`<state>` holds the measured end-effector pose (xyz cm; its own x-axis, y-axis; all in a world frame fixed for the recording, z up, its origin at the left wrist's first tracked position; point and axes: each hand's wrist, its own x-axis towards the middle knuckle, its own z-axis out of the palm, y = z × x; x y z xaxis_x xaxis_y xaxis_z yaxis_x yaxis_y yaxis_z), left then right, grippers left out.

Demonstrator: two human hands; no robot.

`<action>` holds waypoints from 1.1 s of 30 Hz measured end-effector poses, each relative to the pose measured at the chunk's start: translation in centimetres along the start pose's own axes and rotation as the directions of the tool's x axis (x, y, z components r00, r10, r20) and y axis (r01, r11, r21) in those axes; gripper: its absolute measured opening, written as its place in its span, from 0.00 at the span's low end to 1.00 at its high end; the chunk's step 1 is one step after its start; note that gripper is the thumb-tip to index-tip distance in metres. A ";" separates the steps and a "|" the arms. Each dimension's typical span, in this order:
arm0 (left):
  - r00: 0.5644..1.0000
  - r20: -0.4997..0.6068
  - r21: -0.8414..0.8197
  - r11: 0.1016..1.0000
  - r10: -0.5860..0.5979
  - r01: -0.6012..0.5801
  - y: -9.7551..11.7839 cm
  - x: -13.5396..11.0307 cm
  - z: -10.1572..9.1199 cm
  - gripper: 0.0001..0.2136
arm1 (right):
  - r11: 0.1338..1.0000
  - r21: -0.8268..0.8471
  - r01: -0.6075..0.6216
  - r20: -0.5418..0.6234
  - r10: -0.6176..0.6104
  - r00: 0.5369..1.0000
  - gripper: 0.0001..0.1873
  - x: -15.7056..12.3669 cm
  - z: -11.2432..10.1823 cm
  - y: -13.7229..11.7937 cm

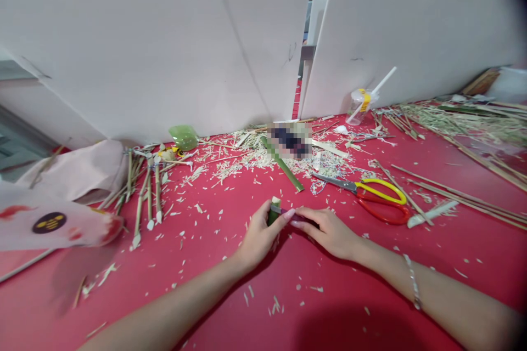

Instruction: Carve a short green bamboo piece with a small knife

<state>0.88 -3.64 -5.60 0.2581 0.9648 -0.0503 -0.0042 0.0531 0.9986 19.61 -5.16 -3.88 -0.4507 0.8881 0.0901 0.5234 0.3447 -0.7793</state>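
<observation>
Firmly, left hand (258, 237) clamps an upright bamboo stub (274, 214) (right hand (329, 232) pinches a blade (278, 210) against it)

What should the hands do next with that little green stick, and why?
Probably push the thin dark tool a little way down into the short green bamboo piece. The left hand holds the piece upright on the red table, the right hand presses the tool against its top, and shavings lie all around.

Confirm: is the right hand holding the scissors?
No, the scissors lie untouched on the red table, beside the right hand, which is at the green bamboo piece.
</observation>
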 end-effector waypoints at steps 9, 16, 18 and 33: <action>0.997 0.020 0.023 0.997 -0.081 0.080 0.6 -0.3 0.1 0.18 | 0.998 0.054 0.030 -0.011 -0.030 1.000 0.17 0.1 0.0 0.4; 0.996 0.023 0.018 0.996 -0.091 0.090 0.8 -0.2 0.2 0.17 | 0.998 0.058 0.015 -0.022 -0.014 1.000 0.17 0.1 0.0 0.4; 0.996 0.021 0.027 0.996 -0.082 0.081 0.7 -0.1 0.2 0.17 | 0.996 0.084 0.008 -0.023 -0.006 1.000 0.18 0.1 0.0 0.5; 0.999 -0.012 0.190 0.981 -0.039 0.041 0.3 0.2 -0.1 0.20 | 0.954 0.297 -0.048 -0.049 0.065 0.997 0.19 0.0 0.5 0.0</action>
<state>0.86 -3.42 -5.29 0.2463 0.9650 -0.0899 0.1901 0.0428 0.9808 19.25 -5.34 -4.19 -0.3797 0.9225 0.0696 0.3055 0.1960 -0.9318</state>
